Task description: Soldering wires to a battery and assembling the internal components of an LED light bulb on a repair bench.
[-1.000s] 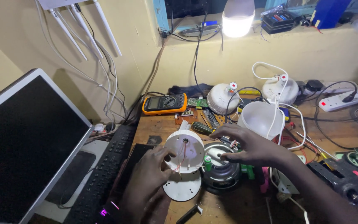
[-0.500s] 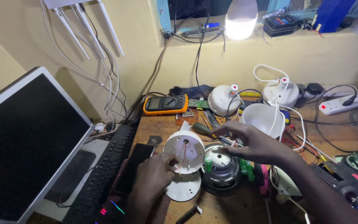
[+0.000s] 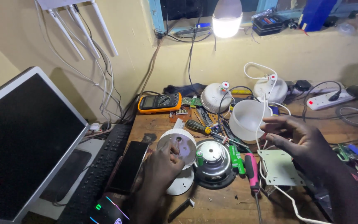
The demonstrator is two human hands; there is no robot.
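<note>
1. A dark flat monitor stood at the far left, beside a black keyboard and a black phone lying on the wooden tabletop.
2. The left hand was closed around a white round lamp housing, held tilted just above the tabletop.
3. A shiny metal reflector bowl sat just beside it, with green cylindrical cells touching its rim.
4. The right hand hovered open, fingers spread, holding nothing, near a white plastic dome and a pale square plate.
</note>
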